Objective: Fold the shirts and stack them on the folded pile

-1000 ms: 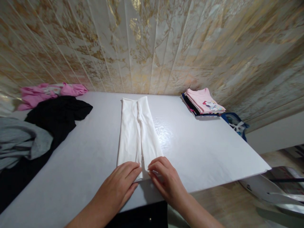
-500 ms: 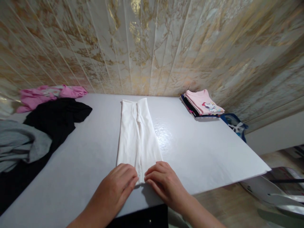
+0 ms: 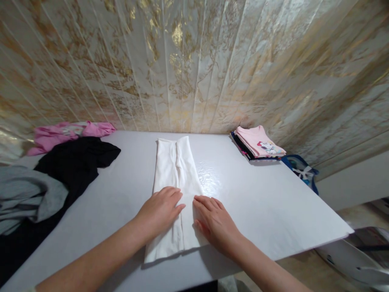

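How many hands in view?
2: the left hand on the left part of the white garment, the right hand at its right side. No others show.

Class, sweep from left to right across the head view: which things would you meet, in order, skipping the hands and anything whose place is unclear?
Grey cloth → white garment → folded stack → blue item.
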A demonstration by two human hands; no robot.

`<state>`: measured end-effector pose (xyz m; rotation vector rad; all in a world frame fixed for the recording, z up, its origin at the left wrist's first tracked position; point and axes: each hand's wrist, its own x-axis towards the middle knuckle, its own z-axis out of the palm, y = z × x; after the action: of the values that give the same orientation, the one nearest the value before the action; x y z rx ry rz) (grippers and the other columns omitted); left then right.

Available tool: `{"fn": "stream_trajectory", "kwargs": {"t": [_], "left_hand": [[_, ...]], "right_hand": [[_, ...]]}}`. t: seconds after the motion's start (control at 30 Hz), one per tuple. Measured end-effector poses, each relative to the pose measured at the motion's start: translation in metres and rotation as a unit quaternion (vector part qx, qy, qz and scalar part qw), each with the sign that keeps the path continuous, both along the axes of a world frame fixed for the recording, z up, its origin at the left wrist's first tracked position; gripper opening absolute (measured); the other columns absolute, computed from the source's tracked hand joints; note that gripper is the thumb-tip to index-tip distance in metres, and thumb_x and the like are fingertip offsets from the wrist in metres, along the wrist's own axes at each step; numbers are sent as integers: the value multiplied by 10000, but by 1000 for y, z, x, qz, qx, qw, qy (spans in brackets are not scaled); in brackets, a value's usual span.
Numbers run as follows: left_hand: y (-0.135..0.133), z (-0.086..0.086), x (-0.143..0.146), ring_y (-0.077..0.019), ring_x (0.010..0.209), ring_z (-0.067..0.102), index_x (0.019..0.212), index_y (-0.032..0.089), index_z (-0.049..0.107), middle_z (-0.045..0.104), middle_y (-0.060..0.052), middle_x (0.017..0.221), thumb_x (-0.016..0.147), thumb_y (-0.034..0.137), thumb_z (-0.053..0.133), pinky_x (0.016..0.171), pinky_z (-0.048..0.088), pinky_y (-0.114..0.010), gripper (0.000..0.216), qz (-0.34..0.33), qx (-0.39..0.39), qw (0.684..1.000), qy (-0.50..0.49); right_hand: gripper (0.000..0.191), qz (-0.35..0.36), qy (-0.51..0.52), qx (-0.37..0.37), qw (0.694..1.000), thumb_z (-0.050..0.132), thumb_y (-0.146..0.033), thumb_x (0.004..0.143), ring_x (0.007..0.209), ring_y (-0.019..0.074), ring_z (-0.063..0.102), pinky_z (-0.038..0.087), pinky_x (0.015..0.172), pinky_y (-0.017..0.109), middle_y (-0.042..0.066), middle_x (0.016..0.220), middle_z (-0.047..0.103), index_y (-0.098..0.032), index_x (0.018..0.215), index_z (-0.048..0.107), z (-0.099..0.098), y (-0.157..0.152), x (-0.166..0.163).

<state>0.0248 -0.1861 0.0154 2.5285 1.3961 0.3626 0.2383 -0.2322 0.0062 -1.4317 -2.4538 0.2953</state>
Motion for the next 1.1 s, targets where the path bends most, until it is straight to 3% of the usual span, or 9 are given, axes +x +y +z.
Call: {"fn": "stream_trajectory", "kwargs": {"t": [0.07,0.17,0.3,0.4,0.5,0.6,0.7,0.97,1.1], "left_hand": [[19,10,0,-225,1023,612,1007,196,633,674,-86,1084,928,298,419,885,458,-351,251,38,2,999,-27],[64,19,2,-190,841,634,848,205,622,689,-48,915,914,301,407,751,445,-289,244,154,-32,987,-28],[118,11,10,-198,740,647,705,204,614,704,-50,785,888,443,436,651,418,-278,349,236,-93,967,-6],[135,0,15,-222,774,665,713,214,620,720,-60,809,855,508,463,681,425,-299,363,267,-98,959,-2],[137,-7,17,-244,873,666,835,226,619,728,-60,914,813,478,530,794,425,-345,268,285,-83,955,-1],[137,-8,17,-242,924,657,905,235,594,722,-49,958,800,375,560,881,397,-378,179,279,-62,958,3],[137,-4,19,-216,894,655,835,239,584,716,-20,903,803,265,537,872,396,-354,62,259,-43,965,5],[126,11,18,-197,936,598,903,218,578,659,-62,996,908,198,408,842,412,-314,171,228,43,972,-13],[118,-2,15,-212,1019,559,908,217,573,637,-60,1015,898,187,440,903,405,-337,137,81,104,990,-54]], "right_hand": [[410,8,5,11,1000,531,-176,863,1238,256,498,383,1067,466,115,1337,563,-162,1271,568,7,9,-2],[397,15,5,38,999,479,-184,901,1258,243,481,384,1067,435,128,1354,548,-142,1288,556,15,37,-12],[434,-5,-34,28,999,442,-213,932,1305,241,443,360,1089,390,155,1411,494,-93,1344,510,9,81,-34],[539,-16,-57,5,998,464,-328,948,1378,255,353,301,1127,390,165,1488,400,-73,1422,422,-5,98,-46],[624,-20,-60,1,998,428,-452,964,1439,258,236,223,1158,426,134,1553,288,-140,1494,321,-15,97,-50],[644,-18,-61,-3,998,399,-515,962,1449,256,211,190,1163,437,108,1570,251,-204,1514,285,-17,92,-49],[651,-17,-61,-3,998,384,-535,961,1453,254,200,178,1166,437,102,1575,238,-210,1516,280,-17,91,-48],[672,-18,-61,-2,998,372,-529,963,1458,247,182,162,1177,433,102,1576,228,-157,1515,275,-18,91,-49],[664,-18,-54,-6,998,357,-526,967,1458,257,180,168,1176,449,97,1574,236,-149,1509,290,-16,90,-50]]}}
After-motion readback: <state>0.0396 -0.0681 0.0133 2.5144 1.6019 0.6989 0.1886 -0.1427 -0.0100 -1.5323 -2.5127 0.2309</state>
